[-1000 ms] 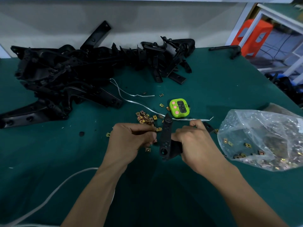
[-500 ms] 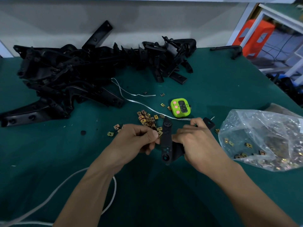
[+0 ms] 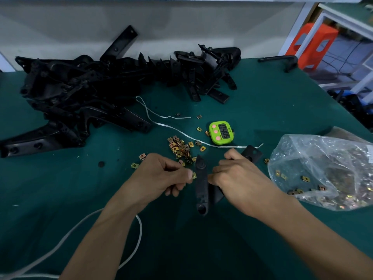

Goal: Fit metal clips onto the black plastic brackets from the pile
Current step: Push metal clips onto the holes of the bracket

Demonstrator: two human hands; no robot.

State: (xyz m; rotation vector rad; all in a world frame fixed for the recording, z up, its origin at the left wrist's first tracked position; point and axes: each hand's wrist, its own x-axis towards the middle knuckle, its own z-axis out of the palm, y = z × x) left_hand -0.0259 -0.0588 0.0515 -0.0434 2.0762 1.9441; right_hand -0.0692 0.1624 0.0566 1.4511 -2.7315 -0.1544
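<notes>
A bright green digital timer [image 3: 221, 132] w/ three pink buttons lies flat on the dark green table cover [image 3: 282, 110]. A thin white plastic strip [image 3: 173, 127] runs across the cover, passing just beside the timer. A white cord [image 3: 66, 235] makes a loop at the near-left side. A small black disc [image 3: 101, 164] lies apart from these. At far right, beyond the table, an orange plastic stool [image 3: 314, 45] stands behind a white rack frame [image 3: 331, 19].

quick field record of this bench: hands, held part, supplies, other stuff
right hand: grips the black bracket, held over the table
left hand: pinches a metal clip at the black bracket's left edge
loose clips: scattered just beyond the hands
bracket pile: far left
clip bag: clear plastic, right
timer: green, behind the loose clips
</notes>
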